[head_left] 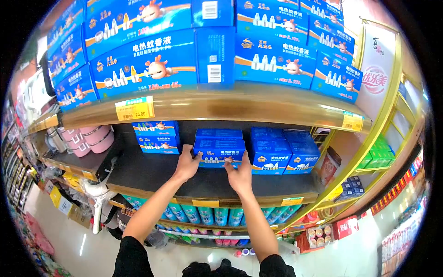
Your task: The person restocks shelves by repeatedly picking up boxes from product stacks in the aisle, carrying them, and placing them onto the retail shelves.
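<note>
Fingers (245,159) of left hand (186,167) and right hand (240,177) clasping blue box (213,151) at either side; forearms (153,203) extended. Left, stacked boxes (159,144); right, paired boxes (271,159); overhead, upper shelf (221,104).

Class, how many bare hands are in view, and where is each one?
2: the left hand at the left end of a blue box, the right hand at its right end. No others show.

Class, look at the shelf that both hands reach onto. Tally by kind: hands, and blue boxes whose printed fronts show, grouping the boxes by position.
Hands: 2
Left-side blue boxes, stacked: 2
Middle blue box, between the hands: 1
Right-side blue boxes, side by side: 2
Total: 7
</note>
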The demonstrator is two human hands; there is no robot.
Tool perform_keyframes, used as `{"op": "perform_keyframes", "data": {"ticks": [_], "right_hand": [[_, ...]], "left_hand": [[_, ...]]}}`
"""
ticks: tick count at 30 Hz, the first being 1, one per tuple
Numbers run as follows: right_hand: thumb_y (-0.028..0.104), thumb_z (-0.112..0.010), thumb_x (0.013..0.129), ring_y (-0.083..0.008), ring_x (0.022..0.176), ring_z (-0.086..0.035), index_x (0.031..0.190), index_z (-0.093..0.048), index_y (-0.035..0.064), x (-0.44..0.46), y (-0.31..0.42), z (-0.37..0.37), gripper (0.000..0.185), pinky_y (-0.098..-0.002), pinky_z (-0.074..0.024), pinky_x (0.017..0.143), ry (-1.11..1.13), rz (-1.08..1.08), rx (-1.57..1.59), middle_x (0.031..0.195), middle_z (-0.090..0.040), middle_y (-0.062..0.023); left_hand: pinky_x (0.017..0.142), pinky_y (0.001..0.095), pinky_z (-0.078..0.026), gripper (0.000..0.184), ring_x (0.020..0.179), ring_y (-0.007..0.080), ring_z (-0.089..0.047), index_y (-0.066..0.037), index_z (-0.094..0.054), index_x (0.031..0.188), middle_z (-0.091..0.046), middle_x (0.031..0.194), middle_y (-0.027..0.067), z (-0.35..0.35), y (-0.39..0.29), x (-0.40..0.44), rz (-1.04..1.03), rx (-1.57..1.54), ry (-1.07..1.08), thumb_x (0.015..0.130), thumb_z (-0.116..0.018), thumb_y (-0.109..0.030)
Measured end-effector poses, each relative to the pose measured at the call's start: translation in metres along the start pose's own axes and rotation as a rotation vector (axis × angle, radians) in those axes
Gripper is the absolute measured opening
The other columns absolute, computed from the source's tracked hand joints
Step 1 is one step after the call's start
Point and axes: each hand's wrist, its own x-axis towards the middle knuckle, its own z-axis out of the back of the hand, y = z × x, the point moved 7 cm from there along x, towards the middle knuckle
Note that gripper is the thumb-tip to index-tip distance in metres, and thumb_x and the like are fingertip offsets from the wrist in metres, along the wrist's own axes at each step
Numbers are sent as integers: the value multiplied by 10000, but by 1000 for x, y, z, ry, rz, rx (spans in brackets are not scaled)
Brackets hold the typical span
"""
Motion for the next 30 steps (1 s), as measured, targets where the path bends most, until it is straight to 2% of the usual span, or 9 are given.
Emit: {"op": "perform_keyframes", "data": {"ticks": [2, 8, 11, 14, 18, 19, 20, 25, 30], "right_hand": [[32, -674, 862, -178, 967, -619, 1328, -428, -95, 5, 0, -6, 541, -302, -504, 841, 28, -14, -25, 1076, -649, -147], [-10, -650, 853, -174, 1020, -598, 1427, -339, -99, 8, 12, -10, 659, -292, -489, 874, 67, -60, -80, 1161, -640, -154], [-38, -611, 866, -161, 1028, -591, 1501, -277, -44, -6, 23, -3, 718, -275, -490, 861, -16, -201, 83, 1220, -612, -196], [-34, -603, 876, -161, 1090, -577, 1512, -279, -25, -49, 65, 24, 713, -270, -495, 881, -73, -181, -65, 1317, -552, -234], [-66, -567, 856, -267, 1118, -644, 1417, -439, -28, -155, 109, 64, 576, -320, -552, 835, -214, 63, -99, 1377, -545, -213], [-70, -573, 856, -269, 1108, -648, 1393, -471, -20, -188, 98, 76, 549, -313, -555, 820, -263, 19, -92, 1378, -546, -210], [-57, -571, 868, -260, 1077, -658, 1393, -474, -11, -217, 90, 90, 536, -305, -555, 805, -272, -9, -175, 1364, -559, -200], [-24, -584, 897, -219, 1093, -637, 1368, -494, -34, -389, 34, 192, 480, -303, -549, 828, -579, -524, -215, 1311, -591, -159], [-26, -585, 903, -222, 1116, -628, 1374, -481, -47, -525, 47, 314, 483, -310, -546, 858, -959, -688, -174, 1338, -573, -163]], "left_hand": [[849, 331, -485, 245, 918, 149, -568, 7, -480, 1106, -548, 995, 83, 1, 2, 6, 50, -4, 40, 937, -639, -70], [952, 346, -476, 462, 1126, 234, -581, 37, -411, 1294, -570, 1208, 176, -1, 32, 26, 86, 22, 293, 929, -655, -105], [1027, 417, -437, 648, 1310, 359, -472, 24, -332, 1405, -507, 1339, 260, 53, -49, -9, 49, -176, 181, 909, -682, -202], [1044, 378, -416, 432, 1248, 268, -522, 36, -508, 1298, -562, 1316, 149, 116, -151, -81, -138, -665, 405, 919, -641, -125], [766, 344, -549, 168, 770, 279, -712, -34, -698, 951, -730, 841, 122, 180, -249, -150, -931, -666, 513, 846, -709, -164], [705, 334, -498, 180, 841, 254, -636, -24, -654, 965, -712, 921, 83, 179, -277, -155, -941, -359, 884, 868, -659, -176], [725, 340, -497, 202, 856, 256, -636, -20, -648, 986, -707, 940, 88, 179, -293, -162, -1105, -288, 969, 872, -659, -187], [826, 369, -492, 317, 930, 263, -636, 1, -617, 1089, -684, 1037, 115, 131, -329, -221, -1719, -403, 717, 888, -658, -240], [928, 399, -487, 434, 1004, 270, -637, 23, -586, 1192, -660, 1134, 142, 49, -373, -303, -1893, -658, 484, 905, -657, -294]]}}
